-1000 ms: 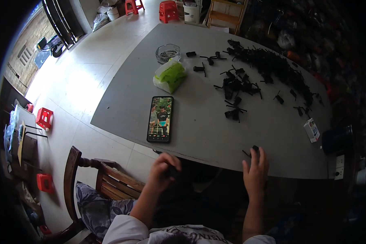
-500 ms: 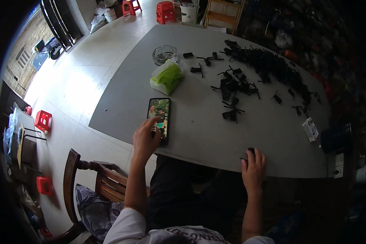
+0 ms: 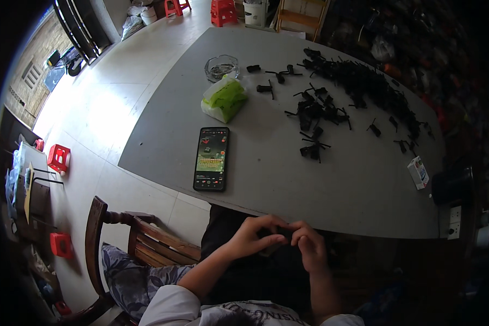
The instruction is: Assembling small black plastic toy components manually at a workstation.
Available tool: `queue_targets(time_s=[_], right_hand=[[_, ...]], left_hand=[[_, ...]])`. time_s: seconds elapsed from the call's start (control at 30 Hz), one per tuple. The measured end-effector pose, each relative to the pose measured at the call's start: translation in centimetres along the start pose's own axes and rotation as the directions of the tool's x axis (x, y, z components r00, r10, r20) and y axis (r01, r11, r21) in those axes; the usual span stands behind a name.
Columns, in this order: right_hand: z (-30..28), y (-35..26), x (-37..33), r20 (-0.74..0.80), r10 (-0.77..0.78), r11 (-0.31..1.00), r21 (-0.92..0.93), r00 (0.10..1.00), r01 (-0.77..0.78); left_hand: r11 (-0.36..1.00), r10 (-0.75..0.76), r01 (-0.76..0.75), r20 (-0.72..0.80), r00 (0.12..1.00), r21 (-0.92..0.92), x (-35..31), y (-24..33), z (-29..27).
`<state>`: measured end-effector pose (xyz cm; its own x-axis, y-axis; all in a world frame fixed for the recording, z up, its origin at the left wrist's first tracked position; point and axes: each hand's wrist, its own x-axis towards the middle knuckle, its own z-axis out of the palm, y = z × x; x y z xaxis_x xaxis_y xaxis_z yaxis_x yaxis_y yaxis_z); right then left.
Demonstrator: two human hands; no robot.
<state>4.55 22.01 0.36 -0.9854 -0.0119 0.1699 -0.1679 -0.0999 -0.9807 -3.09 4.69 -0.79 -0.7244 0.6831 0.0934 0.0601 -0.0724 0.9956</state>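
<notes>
My left hand [image 3: 259, 237] and my right hand [image 3: 309, 245] meet over my lap, just off the near table edge. Their fingertips are pinched together around a small black part [image 3: 282, 232]. Fingers and the dark trousers behind hide most of its shape. On the table, many similar black parts with thin rod-like arms lie in a long heap [image 3: 358, 79], and a smaller cluster [image 3: 316, 111] sits nearer to me. A phone [image 3: 211, 159] with its screen lit rests to the left, untouched by either hand.
Beyond the phone are a green and white plastic packet [image 3: 225, 99] and a glass ashtray [image 3: 221, 68]. A small white carton [image 3: 418, 173] stands at the right, beside a dark container [image 3: 452, 186]. To my left is a wooden chair [image 3: 141, 239] with a patterned cushion [image 3: 127, 280].
My left hand has left the phone and come right to my right hand. My right hand has drawn back off the table edge with the black part. The phone's screen shows another picture.
</notes>
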Motion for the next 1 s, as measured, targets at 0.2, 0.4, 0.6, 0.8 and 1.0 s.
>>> queue_targets(time_s=[0.2,0.4,0.6,0.8,1.0], right_hand=[[0.9,0.4,-1.1,-0.032,0.359,0.819,0.489,0.933,-0.298],[-0.4,-1.2,-2.5,0.4,0.49,0.772,0.214,0.775,-0.599],[1.3,-2.1,-4.5,0.481,0.388,0.922,-0.19,0.787,-0.338],[2.3,-3.0,-5.0,0.413,0.317,0.94,-0.259,0.854,-0.223],[2.1,-4.0,-2.5,0.067,-0.013,0.652,-0.756,0.998,0.06]], left_hand=[[0.993,-0.026,0.032,0.048,0.999,-0.113,-0.9,0.8,0.4],[0.942,0.277,-0.325,0.357,0.892,0.082,-0.8,2.5,-1.4],[0.885,0.408,-0.464,0.554,0.726,-0.043,-1.4,2.7,-0.9],[0.885,0.418,-0.459,0.56,0.716,-0.075,-1.7,2.3,-1.1],[0.989,0.113,-0.127,0.179,0.977,0.069,-1.3,2.9,-0.6]])
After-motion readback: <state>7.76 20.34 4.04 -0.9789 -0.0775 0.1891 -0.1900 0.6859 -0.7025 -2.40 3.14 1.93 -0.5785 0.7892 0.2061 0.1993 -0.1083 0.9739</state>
